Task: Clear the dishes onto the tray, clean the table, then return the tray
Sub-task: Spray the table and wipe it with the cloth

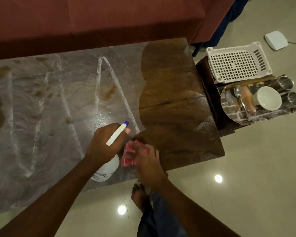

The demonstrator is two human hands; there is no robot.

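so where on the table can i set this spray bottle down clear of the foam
The wiped dark wood at the right end is bare, bordered by foam on its left and the side stand beyond. Its near corner is taken by the cloth under your right hand. The stand is crowded: basket and loaded tray.
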